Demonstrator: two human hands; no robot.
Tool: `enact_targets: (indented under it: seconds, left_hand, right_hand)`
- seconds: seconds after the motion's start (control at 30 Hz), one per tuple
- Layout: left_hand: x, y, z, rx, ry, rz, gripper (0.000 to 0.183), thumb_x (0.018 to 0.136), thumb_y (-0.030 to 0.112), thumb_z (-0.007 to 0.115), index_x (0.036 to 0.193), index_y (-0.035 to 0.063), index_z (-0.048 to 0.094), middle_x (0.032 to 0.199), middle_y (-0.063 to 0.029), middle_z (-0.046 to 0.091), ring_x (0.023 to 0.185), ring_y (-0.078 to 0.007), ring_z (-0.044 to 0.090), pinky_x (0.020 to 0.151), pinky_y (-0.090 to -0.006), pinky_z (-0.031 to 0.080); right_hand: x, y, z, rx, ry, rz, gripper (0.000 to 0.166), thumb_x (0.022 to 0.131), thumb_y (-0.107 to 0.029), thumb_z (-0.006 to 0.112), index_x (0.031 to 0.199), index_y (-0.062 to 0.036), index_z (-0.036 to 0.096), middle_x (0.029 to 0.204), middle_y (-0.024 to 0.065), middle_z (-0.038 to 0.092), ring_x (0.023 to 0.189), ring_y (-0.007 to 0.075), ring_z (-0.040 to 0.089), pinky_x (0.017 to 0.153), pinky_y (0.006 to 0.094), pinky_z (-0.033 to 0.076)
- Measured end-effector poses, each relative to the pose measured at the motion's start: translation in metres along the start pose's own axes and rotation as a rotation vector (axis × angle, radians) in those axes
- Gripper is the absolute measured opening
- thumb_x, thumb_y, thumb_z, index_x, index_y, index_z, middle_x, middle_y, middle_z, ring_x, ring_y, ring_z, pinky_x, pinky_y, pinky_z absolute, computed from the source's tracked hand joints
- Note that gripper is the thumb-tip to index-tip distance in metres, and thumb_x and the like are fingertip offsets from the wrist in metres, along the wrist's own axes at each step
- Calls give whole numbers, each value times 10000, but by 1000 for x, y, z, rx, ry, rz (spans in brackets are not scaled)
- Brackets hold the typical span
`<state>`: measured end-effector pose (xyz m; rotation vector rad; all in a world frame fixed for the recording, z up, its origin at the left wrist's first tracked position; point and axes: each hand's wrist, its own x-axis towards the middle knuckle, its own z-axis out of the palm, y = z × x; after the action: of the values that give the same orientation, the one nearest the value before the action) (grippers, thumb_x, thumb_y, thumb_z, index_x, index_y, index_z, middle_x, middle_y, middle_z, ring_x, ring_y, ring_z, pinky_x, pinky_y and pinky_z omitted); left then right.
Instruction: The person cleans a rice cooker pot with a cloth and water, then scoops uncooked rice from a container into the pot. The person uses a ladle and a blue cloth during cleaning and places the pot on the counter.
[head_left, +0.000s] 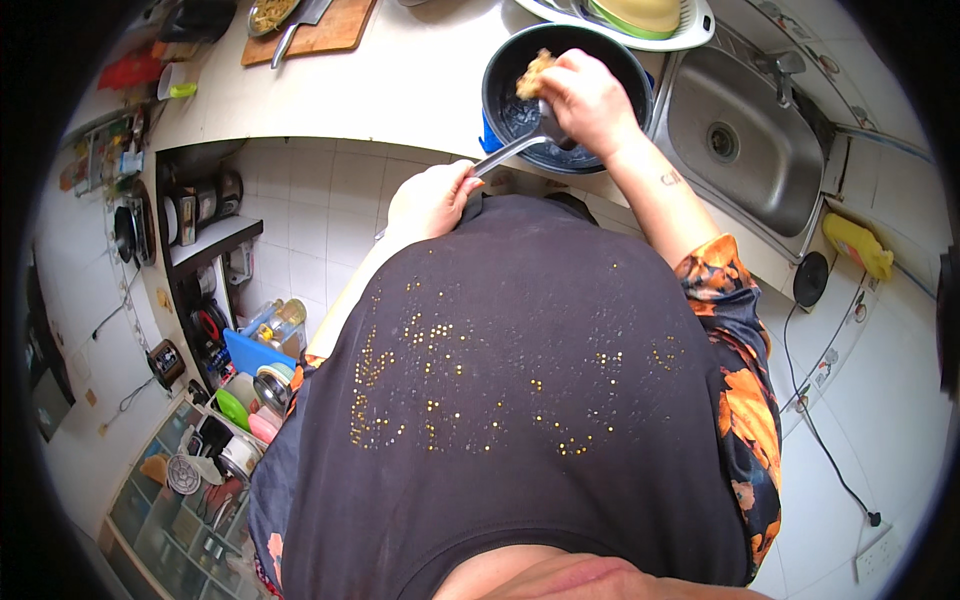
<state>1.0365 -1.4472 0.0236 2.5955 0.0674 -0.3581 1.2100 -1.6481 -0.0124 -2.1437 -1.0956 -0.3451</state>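
My left hand (429, 201) grips the long metal handle of a cooking utensil (511, 153), a ladle or turner. Its head is over a dark round pot (491, 82) and partly hidden behind my right hand (589, 101). Between the fingers of that hand is a crumpled tan scrubber (534, 73), perhaps loofah or sponge, slightly blurred. Both utensil head and scrubber are within the pot's outline, and wet, shiny patches show on the pot's inside. Something blue (490, 139) shows under the pot's edge.
Right of the pot is a steel sink (750, 127) with a faucet (787, 75). Behind it stands a white colander (696, 30) with green and yellow bowls. On the left, a cleaver (289, 37) lies on a wooden cutting board (349, 30) beside a dish of shredded food (268, 15).
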Motion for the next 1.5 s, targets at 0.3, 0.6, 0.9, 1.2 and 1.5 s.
enact_targets:
  seconds: [0.3,0.6,0.9,1.2,1.5]
  left_hand:
    - [-3,-4,5,-18,-25,-37,190,922,318,581,952,133,609,844,-91,655,816,-292,642,700,-398,505]
    - [-8,-12,0,-48,99,55,187,880,255,658,1016,127,643,849,-83,660,789,-263,648,695,-342,518]
    - [5,-32,-34,-90,70,234,212,860,289,671,998,129,681,840,-74,679,756,-234,662,680,-318,523]
    - [23,-40,-43,-80,-71,138,249,858,316,682,1042,152,709,867,-61,713,763,-193,687,708,-292,529]
    - [27,-44,-34,-242,-133,22,259,879,334,659,1048,144,709,885,-55,715,799,-161,681,757,-279,520]
  right_hand:
    - [-16,-25,-13,35,-168,-58,91,779,-132,677,800,-92,599,855,80,560,823,267,592,721,372,516]
    - [7,42,-10,-37,-347,414,200,850,-199,626,1006,-90,685,1101,120,607,1032,299,595,910,371,479]
    - [42,41,-45,809,-895,585,240,886,-191,631,1096,-88,682,1032,2,669,952,86,581,862,242,464]
    - [52,30,-36,898,-1067,585,86,724,-145,689,744,-65,664,696,-11,630,650,70,563,655,230,467]
    - [56,38,-46,893,-998,554,150,767,-158,690,870,-50,681,795,6,662,749,97,608,745,254,500]
